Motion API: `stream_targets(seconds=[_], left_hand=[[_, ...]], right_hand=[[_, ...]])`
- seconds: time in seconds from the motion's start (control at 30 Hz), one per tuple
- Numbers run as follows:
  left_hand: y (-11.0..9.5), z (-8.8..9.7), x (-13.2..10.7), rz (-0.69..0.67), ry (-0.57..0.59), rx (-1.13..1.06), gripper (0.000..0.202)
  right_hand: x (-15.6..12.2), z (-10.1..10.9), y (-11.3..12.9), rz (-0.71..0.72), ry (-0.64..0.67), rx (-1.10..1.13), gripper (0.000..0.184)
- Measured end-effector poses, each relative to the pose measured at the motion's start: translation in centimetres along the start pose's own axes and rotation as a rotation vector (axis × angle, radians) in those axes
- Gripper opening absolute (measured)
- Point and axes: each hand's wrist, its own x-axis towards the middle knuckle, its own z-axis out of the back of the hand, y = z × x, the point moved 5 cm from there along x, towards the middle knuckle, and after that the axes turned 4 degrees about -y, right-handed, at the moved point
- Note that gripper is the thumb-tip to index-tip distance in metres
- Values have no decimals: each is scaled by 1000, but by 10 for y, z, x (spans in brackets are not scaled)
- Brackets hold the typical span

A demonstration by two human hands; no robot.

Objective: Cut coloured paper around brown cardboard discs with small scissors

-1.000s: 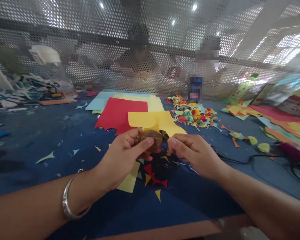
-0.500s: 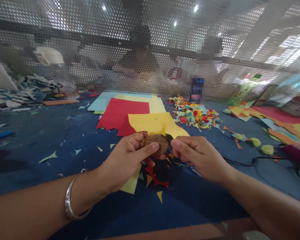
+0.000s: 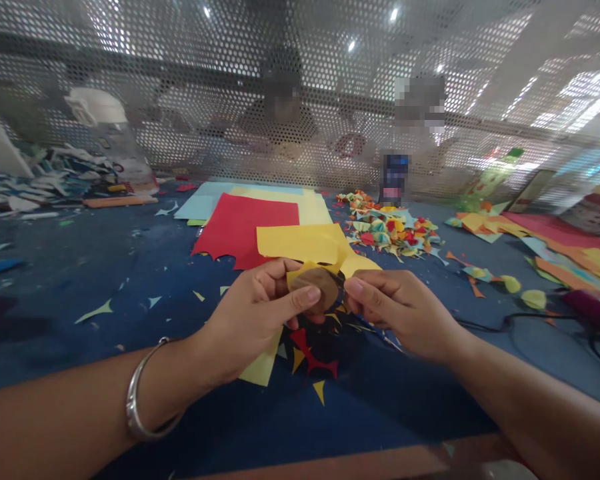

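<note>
Paper disc (image 3: 323, 288), brown with a yellow strip along its top edge, is held just above the bench (image 3: 80, 280), in front of the near corner of the yellow sheet (image 3: 305, 241).

Left hand (image 3: 257, 313): closed on the disc, with the thumb pressed across its front face and the fingers curled behind. A silver bangle (image 3: 140, 393) sits on this wrist.

Right hand (image 3: 397, 310): fingers bunched and nearly closed, with the tips pinching the right edge of the disc. How much of the edge is covered cannot be made out.

Beneath both hands, red and yellow offcuts (image 3: 310, 357) lie on the bench, and a pale yellow piece (image 3: 259, 365) shows under the left hand. The red sheet (image 3: 245, 227) lies behind, partly overlapped by the yellow sheet. A heap of small folded coloured pieces (image 3: 390, 233) sits further right, well apart from the hands. A black cable (image 3: 530, 321) runs along the bench near the right forearm. A perforated screen (image 3: 180, 100) stands at the far edge.
</note>
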Motion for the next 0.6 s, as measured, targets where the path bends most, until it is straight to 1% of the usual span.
stream_targets(seconds=[0.3, 0.43, 0.6], left_hand=[[-1, 0, 1, -28, 22, -2, 15], [0, 2, 0, -31, -5, -5, 12], [2, 5, 1, -20, -40, 19, 16]], right_hand=[[-1, 1, 4, 26, 35, -16, 47], [0, 2, 2, 29, 45, -16, 46], [0, 3, 2, 55, 39, -49, 47]])
